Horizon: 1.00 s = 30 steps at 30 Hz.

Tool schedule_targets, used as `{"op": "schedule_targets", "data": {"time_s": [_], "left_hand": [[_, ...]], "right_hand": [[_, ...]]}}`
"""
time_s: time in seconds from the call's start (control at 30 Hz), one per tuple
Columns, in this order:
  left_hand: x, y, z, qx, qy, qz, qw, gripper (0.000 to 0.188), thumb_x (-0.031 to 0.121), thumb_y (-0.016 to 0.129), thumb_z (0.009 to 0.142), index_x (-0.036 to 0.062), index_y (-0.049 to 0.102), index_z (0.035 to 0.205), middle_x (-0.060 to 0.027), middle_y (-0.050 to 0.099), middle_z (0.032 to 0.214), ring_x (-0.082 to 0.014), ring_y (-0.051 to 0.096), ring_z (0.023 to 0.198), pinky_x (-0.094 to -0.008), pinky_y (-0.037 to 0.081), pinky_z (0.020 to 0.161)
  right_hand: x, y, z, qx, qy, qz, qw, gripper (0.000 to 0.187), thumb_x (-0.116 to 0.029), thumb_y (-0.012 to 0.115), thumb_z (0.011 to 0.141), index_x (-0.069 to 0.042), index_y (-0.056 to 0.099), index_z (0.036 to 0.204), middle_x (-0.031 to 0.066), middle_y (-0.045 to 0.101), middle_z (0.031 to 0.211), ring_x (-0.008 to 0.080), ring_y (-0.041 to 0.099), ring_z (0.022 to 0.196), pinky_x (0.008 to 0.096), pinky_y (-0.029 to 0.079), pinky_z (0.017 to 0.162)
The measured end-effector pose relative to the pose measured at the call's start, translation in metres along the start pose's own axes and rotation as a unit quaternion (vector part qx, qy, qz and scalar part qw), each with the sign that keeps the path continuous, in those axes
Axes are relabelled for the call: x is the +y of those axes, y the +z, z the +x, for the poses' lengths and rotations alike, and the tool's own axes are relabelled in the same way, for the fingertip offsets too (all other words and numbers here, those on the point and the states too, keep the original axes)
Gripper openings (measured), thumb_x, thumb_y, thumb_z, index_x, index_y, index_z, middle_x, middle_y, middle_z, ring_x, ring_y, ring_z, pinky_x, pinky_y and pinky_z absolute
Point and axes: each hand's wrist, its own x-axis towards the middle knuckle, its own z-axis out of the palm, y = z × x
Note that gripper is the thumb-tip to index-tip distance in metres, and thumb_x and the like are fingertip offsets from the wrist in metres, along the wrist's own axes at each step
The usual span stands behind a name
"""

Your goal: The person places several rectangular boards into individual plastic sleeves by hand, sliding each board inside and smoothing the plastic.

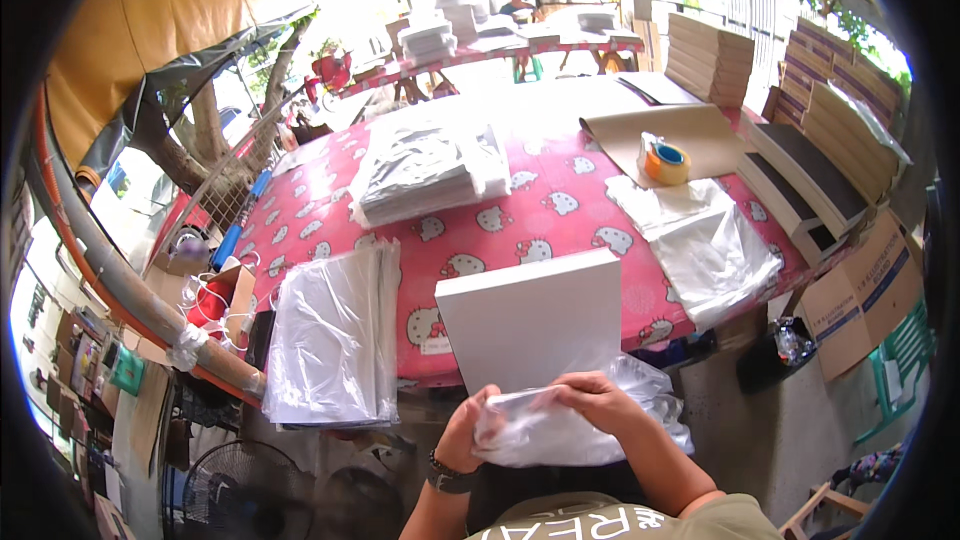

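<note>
A clear plastic bag (550,443) is stretched between my two hands, close to my body. My left hand (466,432), with a dark band on its wrist, grips the bag's left side. The fingers of my right hand (597,399) pinch its upper edge farther right. Just beyond the bag, a thick block of white sheets or boards (535,325) stands tilted at the table's near edge, its lower end hidden by the bag and hands. I cannot tell whether that end is inside the bag.
The pink patterned table (430,230) bears plastic-wrapped white stacks at left (330,340) and farther back (420,175). Flat clear bags (705,250), a tape roll (666,162) and brown paper (665,130) lie right. Stacked boards (800,185) edge the right; a person (517,5) is far off.
</note>
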Motion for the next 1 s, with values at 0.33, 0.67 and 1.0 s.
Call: {"op": "schedule_targets", "data": {"time_s": [0.33, 0.67, 1.0], "left_hand": [[0.01, -0.005, -0.02, -0.026, 0.042, 0.152, 0.987, 0.023, 0.023, 0.055, 0.082, 0.0011, 0.057, 0.086, 0.0002, 0.051, 0.061, -0.0062, 0.043, 0.05, -0.0193, 0.034, 0.047], [0.025, -0.043, -0.02, -0.066, 0.159, -0.254, 0.952, 0.035, 0.037, 0.046, 0.085, 0.0036, 0.054, 0.085, 0.0005, 0.05, 0.061, -0.0075, 0.034, 0.043, -0.0209, 0.027, 0.04], [0.01, -0.063, -0.032, -0.222, 0.075, -0.05, 0.971, 0.043, 0.038, 0.054, 0.078, -0.0017, 0.052, 0.095, -0.0079, 0.049, 0.073, -0.0174, 0.044, 0.073, -0.0295, 0.032, 0.067]], "right_hand": [[-0.033, 0.007, -0.008, -0.265, 0.139, 0.017, 0.954, 0.024, -0.021, 0.057, 0.081, 0.002, 0.054, 0.081, 0.0008, 0.055, 0.065, 0.0064, 0.048, 0.06, 0.0252, 0.039, 0.053], [0.007, -0.033, -0.041, -0.088, -0.079, 0.294, 0.949, 0.031, -0.029, 0.061, 0.077, -0.002, 0.056, 0.09, 0.0064, 0.057, 0.079, 0.0155, 0.052, 0.068, 0.0277, 0.043, 0.062], [-0.024, -0.051, -0.037, 0.086, -0.151, 0.468, 0.866, 0.051, -0.045, 0.047, 0.083, -0.004, 0.045, 0.113, 0.0119, 0.053, 0.103, 0.0221, 0.055, 0.084, 0.0339, 0.046, 0.074]]}}
